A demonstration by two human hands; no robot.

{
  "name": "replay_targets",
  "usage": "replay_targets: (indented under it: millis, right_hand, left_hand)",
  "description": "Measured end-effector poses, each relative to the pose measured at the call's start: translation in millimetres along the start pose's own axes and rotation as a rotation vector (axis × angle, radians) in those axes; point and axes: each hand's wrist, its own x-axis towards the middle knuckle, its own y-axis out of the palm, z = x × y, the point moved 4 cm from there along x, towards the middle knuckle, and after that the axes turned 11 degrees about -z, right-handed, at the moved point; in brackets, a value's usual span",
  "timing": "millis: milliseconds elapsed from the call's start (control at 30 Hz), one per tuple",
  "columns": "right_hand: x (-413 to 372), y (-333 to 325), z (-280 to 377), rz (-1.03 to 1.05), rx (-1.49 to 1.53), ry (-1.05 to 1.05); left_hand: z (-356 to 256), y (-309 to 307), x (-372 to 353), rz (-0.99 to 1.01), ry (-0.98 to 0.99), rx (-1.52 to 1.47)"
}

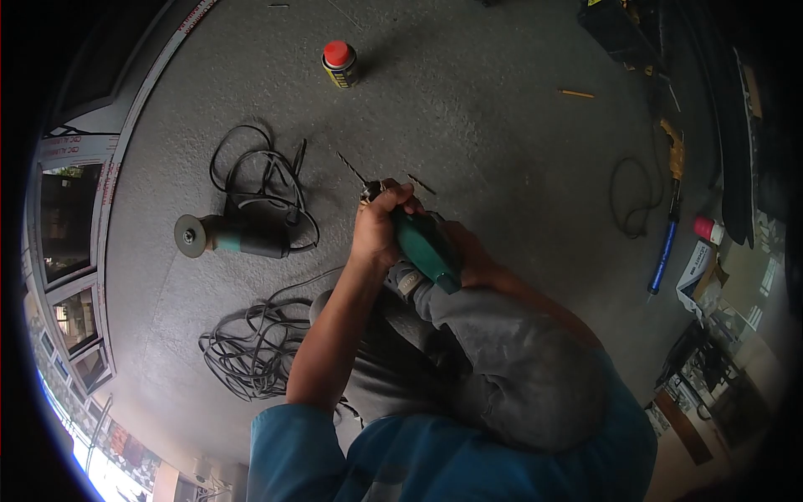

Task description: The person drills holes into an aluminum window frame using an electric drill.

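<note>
A green power drill (425,249) is held above my bent legs, with a twist bit (351,167) sticking out of its dark chuck (370,192) towards the upper left. My left hand (381,224) is closed round the front of the drill, at and just behind the chuck. On the drill's other side, my right hand (471,258) grips it around the handle, though the body hides most of those fingers. A second drill bit (422,184) lies loose on the floor just beyond my hands.
An angle grinder (242,237) with its cord lies on the left, above a tangled cable (251,347). Further out stands a red-capped can (340,65). A yellow pencil-like stick (576,94) and a blue-and-yellow tool (667,243) lie to the right. Window frames (74,251) line the left side.
</note>
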Motion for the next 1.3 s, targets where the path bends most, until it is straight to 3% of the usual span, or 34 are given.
replay_targets:
  millis: [133, 233, 300, 400, 467, 533, 567, 633, 700, 733, 800, 833, 867, 933, 1000, 1067, 1100, 1300]
  right_hand:
    - [-0.9, 3.3, -2.2, -0.047, 0.158, 0.009]
    - [-1.3, 1.9, -2.5, -0.026, 0.121, 0.055]
    - [2.5, 3.0, -6.4, 0.012, -0.055, -0.033]
    - [7.5, 5.1, 6.5, 0.091, -0.051, -0.086]
    - [3.8, 3.6, 18.2, 0.016, -0.059, -0.08]
    - [0.7, -7.5, 24.5, -0.087, -0.091, -0.063]
    - [1.2, -7.7, 26.1, -0.11, -0.014, -0.095]
    - [8.0, -12.2, 29.4, -0.143, 0.059, -0.141]
    - [14.8, -16.0, 38.5, -0.096, -0.066, -0.293]
    - [19.5, -23.4, 53.0, -0.109, -0.071, -0.302]
    - [22.8, -34.8, 85.6, -0.044, 0.089, -0.288]
    - [26.5, -38.2, 99.3, -0.055, 0.081, -0.299]
    - [30.8, -34.1, 111.9, 0.058, -0.036, -0.31]
    - [36.9, -36.8, 131.0, 0.156, -0.166, -0.32]
    - [39.7, -48.6, 156.5, 0.237, -0.337, -0.661]
    - [69.0, -74.7, 135.4, 0.356, -0.479, -0.397]
    - [89.7, -93.0, 125.2, 0.375, -0.522, -0.249]
    - [223.4, -216.5, 52.8, -0.04, -0.826, 0.178]
  left_hand:
    - [0.7, 0.8, -0.4, -0.041, 0.01, 0.042]
    - [4.0, -3.3, 3.4, -0.062, 0.007, 0.035]
    - [2.9, -6.0, 5.4, -0.011, 0.003, 0.03]
    - [-2.1, -10.4, 4.6, 0.011, -0.024, 0.048]
    - [-13.3, -17.3, 3.7, 0.003, -0.064, -0.14]
    - [-19.1, -49.1, 31.7, 0.107, 0.038, 0.012]
    - [-16.7, -97.9, 65.2, 0.193, 0.031, 0.09]
    - [-24.3, -84.4, 71.0, 0.292, 0.034, 0.175]
    - [-54.1, -83.7, 41.0, -0.794, 0.766, 0.852]
    - [-58.2, -70.7, 26.7, -0.783, 0.78, 0.85]
    - [-49.0, -39.9, -2.0, -0.111, 0.547, 0.359]
    - [-36.8, -16.2, -22.9, 0.065, 0.337, 0.13]
    - [-35.7, 9.2, -48.9, 0.151, 0.235, 0.075]
    - [-47.7, 4.7, -59.9, 0.124, 0.313, 0.074]
    - [-58.7, -4.0, -82.7, 0.067, 0.239, 0.014]
    - [-66.7, -20.6, -109.6, 0.156, 0.068, -0.03]
    - [-66.6, -40.4, -116.8, 0.115, 0.116, -0.044]
    - [-54.6, -132.1, -198.5, -0.093, 0.273, 0.097]
